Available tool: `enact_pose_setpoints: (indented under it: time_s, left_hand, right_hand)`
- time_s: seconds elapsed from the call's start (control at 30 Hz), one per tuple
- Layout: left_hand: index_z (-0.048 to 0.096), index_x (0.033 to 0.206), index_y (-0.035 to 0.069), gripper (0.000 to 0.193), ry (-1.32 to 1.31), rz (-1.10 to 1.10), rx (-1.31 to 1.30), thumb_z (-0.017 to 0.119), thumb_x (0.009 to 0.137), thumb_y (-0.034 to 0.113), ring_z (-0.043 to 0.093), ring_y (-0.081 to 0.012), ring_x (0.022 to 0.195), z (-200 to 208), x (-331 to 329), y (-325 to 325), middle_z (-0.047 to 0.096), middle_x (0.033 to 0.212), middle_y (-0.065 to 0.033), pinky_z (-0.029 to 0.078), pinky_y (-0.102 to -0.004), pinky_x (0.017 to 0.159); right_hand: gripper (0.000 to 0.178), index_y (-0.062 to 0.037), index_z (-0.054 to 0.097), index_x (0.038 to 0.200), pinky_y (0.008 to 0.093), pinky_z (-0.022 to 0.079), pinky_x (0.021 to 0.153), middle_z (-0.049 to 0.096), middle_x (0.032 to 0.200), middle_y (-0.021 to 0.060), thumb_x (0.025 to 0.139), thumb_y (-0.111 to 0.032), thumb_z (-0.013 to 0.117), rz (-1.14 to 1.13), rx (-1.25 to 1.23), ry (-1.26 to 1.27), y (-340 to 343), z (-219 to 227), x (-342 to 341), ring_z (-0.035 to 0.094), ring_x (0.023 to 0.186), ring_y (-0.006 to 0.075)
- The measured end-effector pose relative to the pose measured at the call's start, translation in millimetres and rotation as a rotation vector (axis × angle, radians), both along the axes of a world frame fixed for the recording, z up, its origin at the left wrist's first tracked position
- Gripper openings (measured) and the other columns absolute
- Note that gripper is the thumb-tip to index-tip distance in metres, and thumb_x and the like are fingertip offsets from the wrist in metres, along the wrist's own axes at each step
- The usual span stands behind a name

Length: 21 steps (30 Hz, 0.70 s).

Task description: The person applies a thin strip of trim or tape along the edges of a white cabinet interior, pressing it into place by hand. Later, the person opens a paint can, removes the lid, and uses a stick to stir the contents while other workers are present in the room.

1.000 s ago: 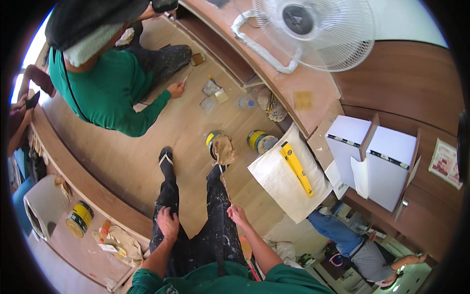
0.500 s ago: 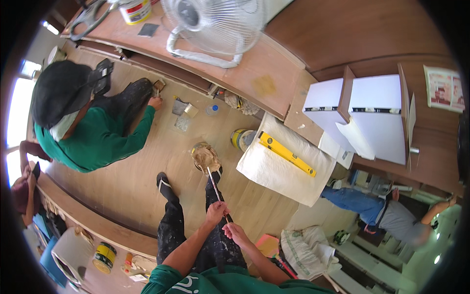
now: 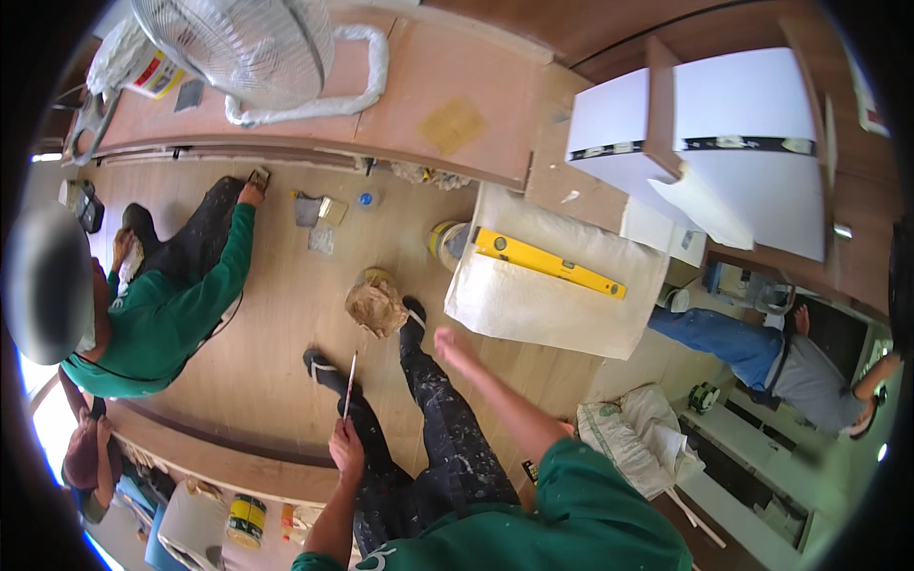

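Observation:
My left hand [image 3: 347, 447] is closed around the lower end of a thin, pale stick [image 3: 351, 381], which points up and away from me over my thigh. Out in front of my right knee is my right hand [image 3: 457, 350], its fingers smeared by motion, touching nothing that I can see. Ahead of both hands, beside my right foot, stands a can topped with crumpled brown paper [image 3: 375, 306]. What is in the can is hidden. A yellow spirit level [image 3: 550, 264] lies on a white cloth [image 3: 533, 319] to the right of it.
A co-worker in a green top [image 3: 171, 314] sits on the floor at left, hand at the cabinet base. Another person [image 3: 809, 371] is at far right. A fan [image 3: 257, 52] stands on the counter [image 3: 409, 86]. White sacks [image 3: 638, 438] lie at right; a wooden ledge [image 3: 219, 457] runs lower left.
My hands have come apart: the right let go of the stick and reached forward, while the left drew it back and left, away from the can. My view has shifted right.

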State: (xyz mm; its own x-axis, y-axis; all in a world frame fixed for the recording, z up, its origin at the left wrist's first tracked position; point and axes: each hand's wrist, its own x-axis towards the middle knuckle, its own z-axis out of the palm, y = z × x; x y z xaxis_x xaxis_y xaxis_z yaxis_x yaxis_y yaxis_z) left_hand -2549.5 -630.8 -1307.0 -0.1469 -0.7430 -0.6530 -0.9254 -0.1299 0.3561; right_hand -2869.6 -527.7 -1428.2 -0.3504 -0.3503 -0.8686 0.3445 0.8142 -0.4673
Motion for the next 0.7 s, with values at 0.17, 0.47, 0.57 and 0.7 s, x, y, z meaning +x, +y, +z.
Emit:
enact_pose_setpoints:
  time_s: [0.17,0.47,0.57,0.7]
  left_hand:
    - [0.064,0.094,0.003,0.022,-0.165,-0.113,-0.163,0.059,0.097,0.024,0.066,-0.0442,0.078,22,68,70,0.066,0.080,-0.0232,0.048,-0.0515,0.066]
    - [0.065,0.092,0.008,0.016,-0.460,0.038,0.064,0.059,0.094,0.023,0.066,-0.0428,0.073,5,40,74,0.068,0.077,-0.0202,0.049,-0.0520,0.066]
    - [0.066,0.092,0.009,0.016,-0.458,0.072,0.068,0.059,0.093,0.024,0.066,-0.0423,0.072,6,48,75,0.068,0.075,-0.0192,0.049,-0.0520,0.065]
    - [0.067,0.092,0.009,0.016,-0.513,0.125,0.098,0.059,0.093,0.024,0.066,-0.0414,0.070,15,51,75,0.068,0.075,-0.0183,0.048,-0.0522,0.065]
  right_hand:
    - [0.054,0.0011,0.057,0.136,0.0385,0.052,0.096,0.065,0.127,0.0185,0.095,-0.033,0.066,0.026,0.121,0.301,-65,-94,-87,0.064,0.114,0.0290]
    - [0.075,-0.0044,0.051,0.139,0.0495,0.045,0.107,0.055,0.138,0.0230,0.081,-0.043,0.078,-0.180,0.551,0.808,-105,-225,-149,0.054,0.127,0.0418]
    - [0.076,-0.0076,0.048,0.137,0.0505,0.049,0.102,0.054,0.136,0.0210,0.078,-0.039,0.083,-0.295,0.615,0.790,-114,-226,-144,0.056,0.122,0.0415]
    - [0.072,-0.0051,0.049,0.130,0.0483,0.052,0.097,0.055,0.133,0.0217,0.075,-0.030,0.087,-0.265,0.647,0.734,-118,-210,-137,0.059,0.118,0.0371]
